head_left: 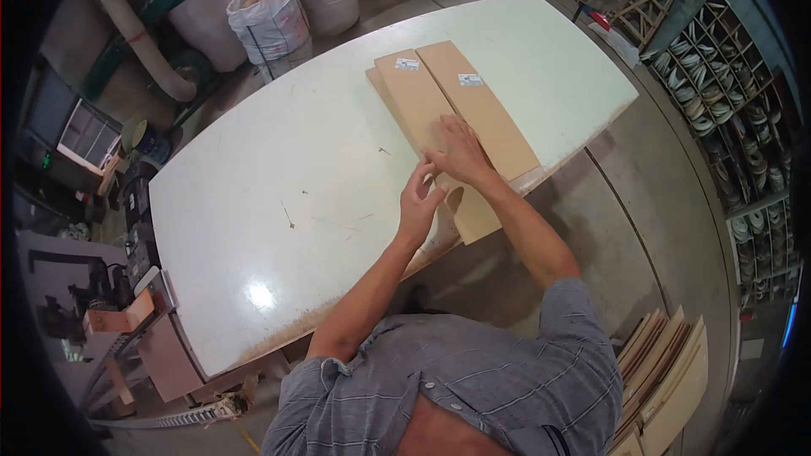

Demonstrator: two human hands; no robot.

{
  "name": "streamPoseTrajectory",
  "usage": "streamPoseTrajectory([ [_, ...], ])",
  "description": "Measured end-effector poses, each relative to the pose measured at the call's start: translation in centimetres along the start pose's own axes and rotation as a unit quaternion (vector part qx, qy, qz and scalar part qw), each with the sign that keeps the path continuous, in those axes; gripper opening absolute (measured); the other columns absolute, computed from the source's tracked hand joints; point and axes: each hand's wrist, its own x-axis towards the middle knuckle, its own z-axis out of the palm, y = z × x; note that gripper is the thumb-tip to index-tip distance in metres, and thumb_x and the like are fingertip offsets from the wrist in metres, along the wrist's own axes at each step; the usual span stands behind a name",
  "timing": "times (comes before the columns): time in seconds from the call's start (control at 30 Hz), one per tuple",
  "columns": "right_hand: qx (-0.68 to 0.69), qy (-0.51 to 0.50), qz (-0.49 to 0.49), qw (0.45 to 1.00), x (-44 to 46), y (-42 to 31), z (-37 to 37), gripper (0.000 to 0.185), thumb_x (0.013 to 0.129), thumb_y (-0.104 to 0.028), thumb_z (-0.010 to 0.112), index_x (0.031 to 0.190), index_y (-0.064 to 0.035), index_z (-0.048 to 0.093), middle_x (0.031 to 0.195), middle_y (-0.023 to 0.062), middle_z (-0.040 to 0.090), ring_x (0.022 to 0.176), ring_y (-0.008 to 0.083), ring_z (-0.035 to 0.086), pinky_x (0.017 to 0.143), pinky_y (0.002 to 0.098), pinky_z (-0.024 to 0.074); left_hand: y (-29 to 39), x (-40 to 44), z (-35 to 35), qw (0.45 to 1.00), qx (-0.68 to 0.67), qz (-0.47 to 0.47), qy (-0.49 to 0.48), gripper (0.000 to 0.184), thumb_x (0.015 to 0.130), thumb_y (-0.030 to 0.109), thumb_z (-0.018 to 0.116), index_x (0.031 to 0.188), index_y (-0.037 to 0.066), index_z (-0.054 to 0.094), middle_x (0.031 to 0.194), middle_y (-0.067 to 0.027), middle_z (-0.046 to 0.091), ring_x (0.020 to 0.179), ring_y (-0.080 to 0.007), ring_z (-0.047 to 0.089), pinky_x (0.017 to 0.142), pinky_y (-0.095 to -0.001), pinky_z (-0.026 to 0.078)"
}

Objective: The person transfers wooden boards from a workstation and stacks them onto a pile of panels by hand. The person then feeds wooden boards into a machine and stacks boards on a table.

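Two long tan boards, which look like cardboard or fibreboard, lie side by side on the white table. The left board [410, 101] has a white label near its far end, and another piece shows beneath its left edge. Its near end sticks out past the table edge. The right board [486, 110] has a similar label. My right hand [459, 152] rests on the left board near the seam, its fingers stretched out. Just left of it, my left hand [419, 207] is at the left board's edge, thumb and fingers apart and slightly curled.
The large white table [253, 177] has worn edges and small scraps on it. More boards [663, 371] stand at the lower right. Beyond the table are a white sack [269, 21] and large bins. A rack [718, 76] full of rolls lines the right wall.
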Motion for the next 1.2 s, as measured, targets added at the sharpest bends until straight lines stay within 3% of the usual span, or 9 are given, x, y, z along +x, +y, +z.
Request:
streamPoseTrajectory([
  [0.2,-0.038,0.060,-0.043,0.997,0.7,0.3,2.2,0.067,0.092,-0.040,0.067,0.144,0.0001,0.054,0.156,0.0223,0.043,0.152,0.0388,0.030,0.126,0.0521,0.0217,0.4,0.5,-2.1,0.997,-0.070,-0.027,-0.027,0.047,0.095,0.013,0.070,0.137,-0.002,0.056,0.167,-0.0209,0.030,0.153,-0.0316,0.034,0.125,-0.0460,0.029],
  [0.4,-0.080,0.068,-0.038,0.994,2.3,0.0,3.0,0.067,0.090,-0.032,0.067,0.146,0.0010,0.052,0.158,0.0238,0.044,0.151,0.0395,0.034,0.126,0.0482,0.0253,1.1,-0.5,-5.0,0.997,0.067,-0.044,-0.009,0.042,0.097,0.011,0.069,0.136,-0.001,0.060,0.161,-0.0146,0.042,0.144,-0.0239,0.046,0.116,-0.0403,0.041],
  [0.5,-0.086,0.048,-0.046,0.994,3.6,1.1,3.5,0.069,0.091,-0.034,0.065,0.149,0.0012,0.049,0.159,0.0226,0.042,0.152,0.0374,0.033,0.127,0.0468,0.0236,1.2,-3.3,-9.5,0.995,0.099,0.009,0.027,0.035,0.097,0.011,0.071,0.128,-0.003,0.064,0.152,-0.0169,0.051,0.128,-0.0268,0.061,0.100,-0.0379,0.055],
  [0.77,-0.040,0.013,-0.047,0.998,3.9,3.0,4.2,0.071,0.092,-0.028,0.067,0.153,0.0002,0.045,0.163,0.0220,0.039,0.155,0.0359,0.030,0.129,0.0448,0.0202,4.2,-17.8,-26.8,0.933,0.221,0.010,0.284,0.025,0.099,0.006,0.066,0.123,-0.001,0.066,0.130,-0.0120,0.066,0.111,-0.0226,0.069,0.092,-0.0352,0.058],
  [0.87,-0.010,0.021,-0.118,0.993,5.4,5.3,5.7,0.068,0.091,-0.015,0.066,0.155,-0.0027,0.045,0.163,0.0200,0.040,0.154,0.0353,0.031,0.129,0.0450,0.0205,7.9,-23.0,-31.0,0.830,0.362,0.062,0.420,0.023,0.098,0.006,0.067,0.121,0.002,0.068,0.123,-0.0093,0.068,0.107,-0.0197,0.069,0.088,-0.0331,0.058],
  [0.9,-0.048,-0.035,-0.055,0.997,5.8,4.6,5.8,0.072,0.098,-0.025,0.062,0.161,-0.0027,0.036,0.168,0.0200,0.032,0.157,0.0345,0.023,0.130,0.0459,0.0108,7.6,-24.6,-32.9,0.810,0.358,0.084,0.458,0.022,0.098,0.007,0.068,0.119,0.003,0.068,0.121,-0.0085,0.069,0.105,-0.0188,0.069,0.086,-0.0328,0.058],
  [1.0,-0.062,0.006,0.016,0.998,4.6,-3.0,5.9,0.050,0.097,-0.015,0.068,0.142,0.0023,0.056,0.148,0.0227,0.053,0.139,0.0388,0.047,0.120,0.0499,0.0333,9.7,-29.8,-35.4,0.752,0.356,0.077,0.550,0.021,0.095,0.009,0.071,0.115,0.004,0.068,0.118,-0.0094,0.069,0.103,-0.0193,0.068,0.082,-0.0332,0.057],
  [1.1,0.032,0.053,-0.119,0.991,2.4,-13.6,9.4,0.041,0.098,-0.014,0.069,0.135,0.0035,0.062,0.133,0.0203,0.065,0.125,0.0350,0.059,0.110,0.0460,0.0439,11.7,-35.0,-38.1,0.688,0.385,0.093,0.608,0.027,0.092,0.012,0.074,0.117,0.006,0.067,0.121,-0.0123,0.068,0.105,-0.0241,0.068,0.085,-0.0355,0.056],
  [1.2,0.252,-0.093,-0.146,0.952,-0.5,-23.5,17.1,0.036,0.100,-0.010,0.066,0.135,0.0016,0.064,0.131,0.0159,0.068,0.117,0.0267,0.065,0.100,0.0369,0.0513,13.7,-38.7,-41.0,0.619,0.437,0.087,0.647,0.033,0.090,0.013,0.076,0.120,0.006,0.066,0.122,-0.0142,0.067,0.111,-0.0295,0.067,0.093,-0.0388,0.055],
])
